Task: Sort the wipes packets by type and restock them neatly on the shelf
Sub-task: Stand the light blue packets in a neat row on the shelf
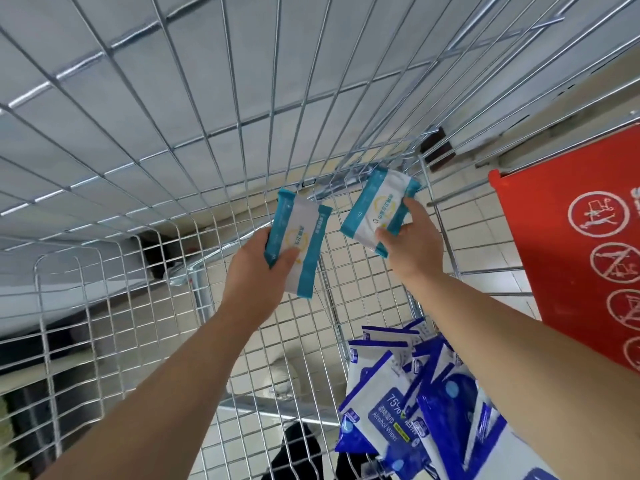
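Head view, starting at your left: a silver wire-mesh basket wall [114, 323] stands low, and a broad silver wire-grid panel [173, 98] slopes away above it with no packet on it. Whether that panel is the shelf you are filling, I cannot tell.

Your left hand [258, 268] is raised and closed around a flat teal-and-white wipes packet [304, 251], thumb across its face, with the packet standing nearly upright. Just beside it, but not touching, your right hand [412, 244] grips a second teal-and-white wipes packet [377, 211] of the same type, tilted with its top leaning right, close to the grid's lower edge.

Below your right forearm, a loose heap of dark-blue-and-white alcohol wipes packets [391, 403] lies jumbled in the basket. At the far right hangs a red plastic flap with white prohibition symbols [571, 237].

By my reading, you are early to midway. The two teal packets are picked out as a matching pair but not yet set down, no neat row is visible anywhere, and the whole blue heap remains to be sorted and placed.
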A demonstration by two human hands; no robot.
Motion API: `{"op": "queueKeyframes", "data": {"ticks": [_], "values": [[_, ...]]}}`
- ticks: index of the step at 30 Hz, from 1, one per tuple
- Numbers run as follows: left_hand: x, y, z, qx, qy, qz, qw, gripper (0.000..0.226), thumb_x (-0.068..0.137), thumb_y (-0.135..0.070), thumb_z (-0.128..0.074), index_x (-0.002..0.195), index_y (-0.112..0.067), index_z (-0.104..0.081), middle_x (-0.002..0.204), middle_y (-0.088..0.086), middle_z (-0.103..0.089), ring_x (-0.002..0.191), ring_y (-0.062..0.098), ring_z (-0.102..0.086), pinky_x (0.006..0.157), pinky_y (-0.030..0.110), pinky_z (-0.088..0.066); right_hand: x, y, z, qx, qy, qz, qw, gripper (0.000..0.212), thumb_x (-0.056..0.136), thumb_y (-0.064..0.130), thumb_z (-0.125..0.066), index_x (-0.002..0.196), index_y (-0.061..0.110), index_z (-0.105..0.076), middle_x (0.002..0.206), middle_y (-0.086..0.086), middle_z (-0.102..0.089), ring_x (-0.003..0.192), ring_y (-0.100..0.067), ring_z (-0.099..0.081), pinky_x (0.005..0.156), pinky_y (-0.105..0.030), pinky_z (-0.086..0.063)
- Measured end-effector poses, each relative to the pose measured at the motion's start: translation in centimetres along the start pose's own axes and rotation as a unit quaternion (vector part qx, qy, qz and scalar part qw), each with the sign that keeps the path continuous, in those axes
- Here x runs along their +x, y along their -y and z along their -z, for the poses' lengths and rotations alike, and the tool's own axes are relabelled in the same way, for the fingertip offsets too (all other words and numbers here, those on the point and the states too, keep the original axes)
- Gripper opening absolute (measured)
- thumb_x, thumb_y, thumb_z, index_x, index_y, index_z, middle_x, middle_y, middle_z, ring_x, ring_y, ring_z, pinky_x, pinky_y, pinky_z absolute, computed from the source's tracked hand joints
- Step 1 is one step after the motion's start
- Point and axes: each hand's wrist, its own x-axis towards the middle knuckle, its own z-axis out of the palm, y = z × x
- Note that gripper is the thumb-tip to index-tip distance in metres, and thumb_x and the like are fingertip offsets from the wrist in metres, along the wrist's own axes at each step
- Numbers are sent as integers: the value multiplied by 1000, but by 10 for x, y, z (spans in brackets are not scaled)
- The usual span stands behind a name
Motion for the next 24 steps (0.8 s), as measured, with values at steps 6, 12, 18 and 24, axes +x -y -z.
{"op": "queueKeyframes", "data": {"ticks": [6, 12, 18, 24], "values": [[0, 4, 4, -8, 4, 9, 1000, 12, 93, -26, -60, 104, -28, -54, 87, -6, -63, 74, 16, -60, 59, 31, -50, 1, 11, -6, 105, 3, -26, 994, 54, 79, 13, -71, 127, 21, -47, 103, -1, -66, 93, -19, -65, 74, -34, -56], [-17, -10, 18, -82, 6, 21, 996, 33, 96, -19, -55, 123, -34, -45, 98, -13, -64, 83, 14, -65, 67, 34, -59, -26, 27, 12, 122, 123, 0, 985, 52, 86, 2, -62, 130, 18, -40, 125, -7, -58, 108, -20, -60, 88, -42, -54], [-64, -49, 62, -98, -75, 8, 992, 13, 100, -30, -45, 112, -29, -50, 93, -8, -64, 81, 16, -63, 65, 29, -53, -68, 88, 71, 58, 180, 137, 972, 54, 89, -2, -54, 135, 24, -41, 88, 2, -56, 71, -9, -56, 48, -18, -48], [-175, -106, 136, -88, -226, -29, 970, 12, 99, -26, -47, 88, -24, -52, 72, -2, -55, 59, 10, -46, 49, 12, -37, -157, 180, 140, 47, 192, 300, 933, 56, 84, -2, -57, 132, 26, -47, 72, -7, -52, 54, -3, -44, 51, -12, -39]]}}
